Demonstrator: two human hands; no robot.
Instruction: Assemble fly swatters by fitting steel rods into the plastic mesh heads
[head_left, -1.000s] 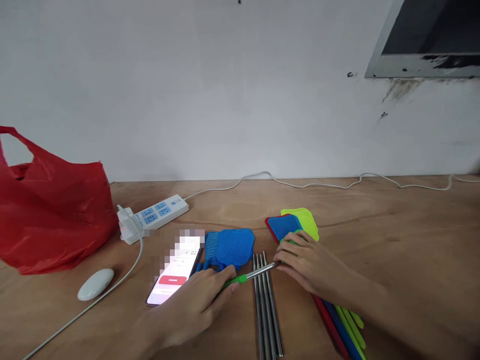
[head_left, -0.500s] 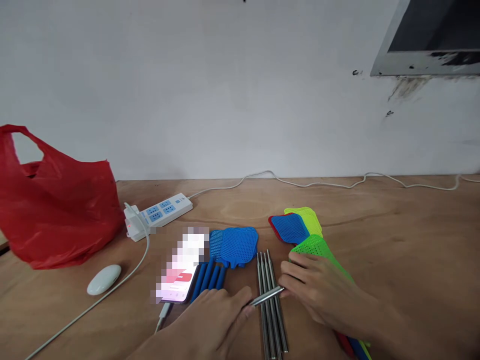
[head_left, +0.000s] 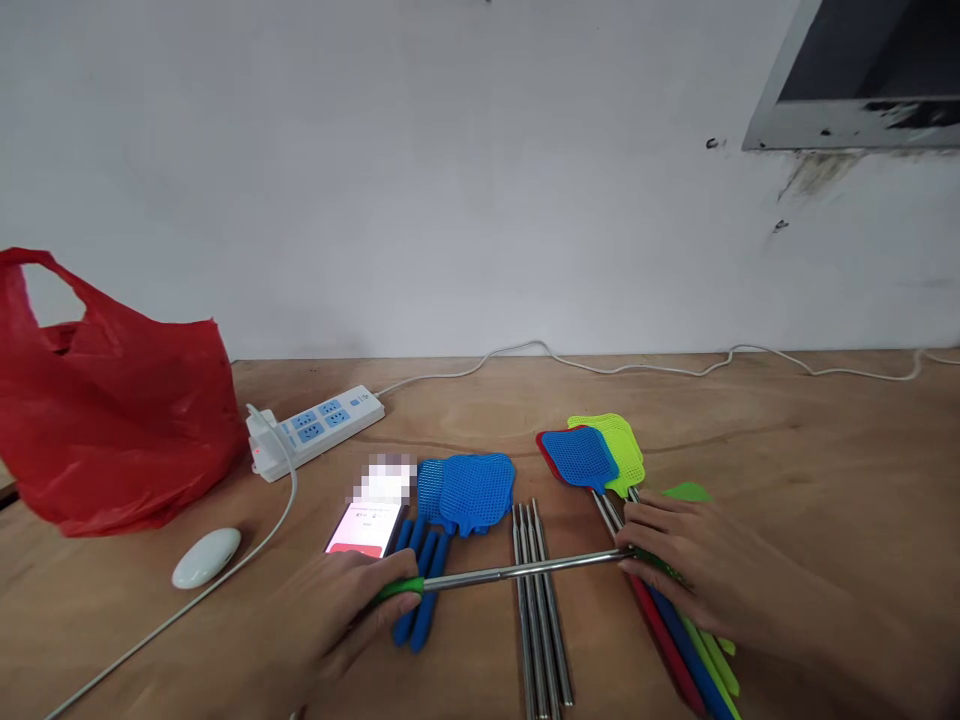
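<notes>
My left hand (head_left: 341, 610) is closed on the green handle (head_left: 400, 588) of a fly swatter. Its telescopic steel rod (head_left: 525, 570) stretches out to the right across several loose steel rods (head_left: 541, 640). My right hand (head_left: 694, 565) is closed on the swatter's far end, where a bit of its green mesh head (head_left: 686, 492) shows behind my fingers. Blue swatter heads (head_left: 469, 490) with blue handles lie just beyond my left hand. A pile of finished swatters with blue and yellow-green heads (head_left: 592, 455) lies beside my right hand.
A lit phone (head_left: 365, 525) lies by my left hand. Further left are a white mouse (head_left: 206, 557), a white power strip (head_left: 315, 425) with its cable, and a red plastic bag (head_left: 112, 400). The wooden table (head_left: 810, 450) meets a white wall behind.
My hands have drawn apart and the rod has been pulled out to a much greater length. The green head has moved right with my right hand.
</notes>
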